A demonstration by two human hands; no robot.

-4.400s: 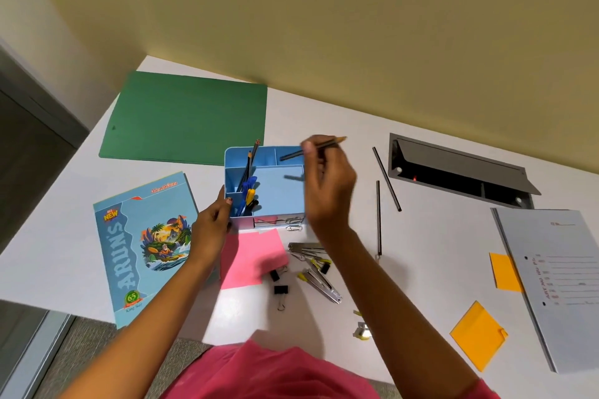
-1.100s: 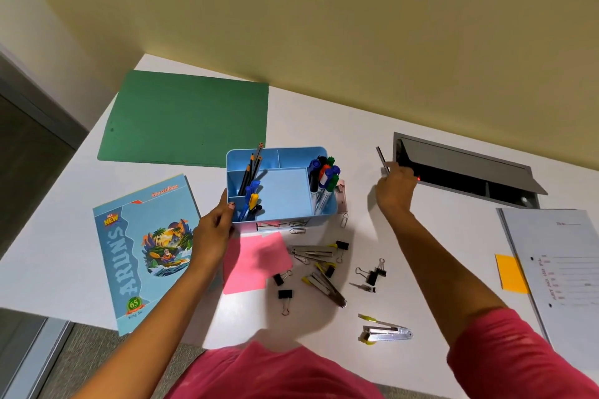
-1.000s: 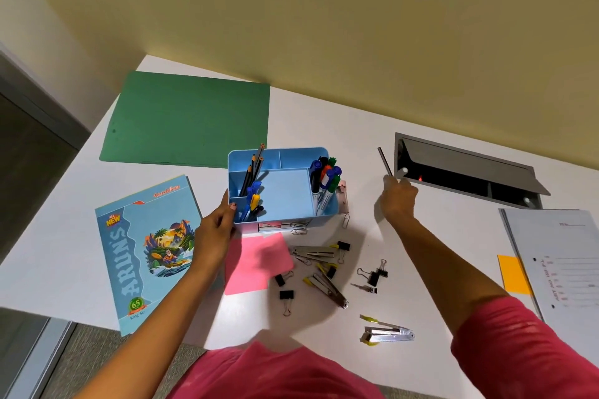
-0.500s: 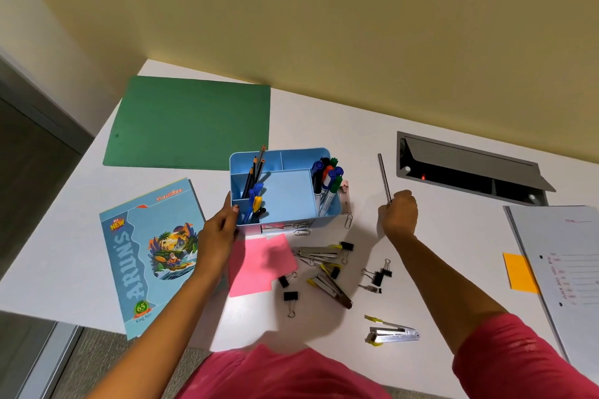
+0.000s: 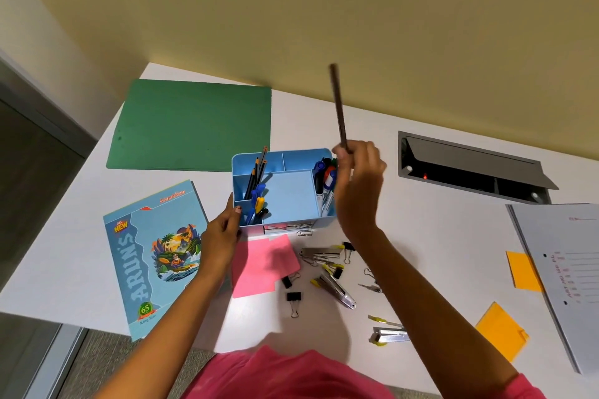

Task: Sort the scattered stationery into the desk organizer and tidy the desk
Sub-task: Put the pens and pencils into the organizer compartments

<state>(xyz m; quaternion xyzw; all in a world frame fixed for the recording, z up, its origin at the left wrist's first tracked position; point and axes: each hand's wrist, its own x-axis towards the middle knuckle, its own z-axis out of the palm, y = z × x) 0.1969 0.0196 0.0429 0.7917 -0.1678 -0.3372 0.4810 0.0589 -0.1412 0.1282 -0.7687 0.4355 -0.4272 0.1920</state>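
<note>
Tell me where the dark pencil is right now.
In the head view, the pencil is held nearly upright in the right hand, above the right end of the organizer, by the markers.

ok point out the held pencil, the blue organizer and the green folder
pencil [image 5: 337, 107], head view, middle of its shaft
blue organizer [image 5: 285, 196], head view, bare central panel
green folder [image 5: 194, 123], head view, centre of its cover

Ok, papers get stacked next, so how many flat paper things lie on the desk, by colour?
Green folder: 1
Blue notebook: 1
Pink note pile: 1
Orange note pads: 2
Grey file: 1
Total: 6
</note>
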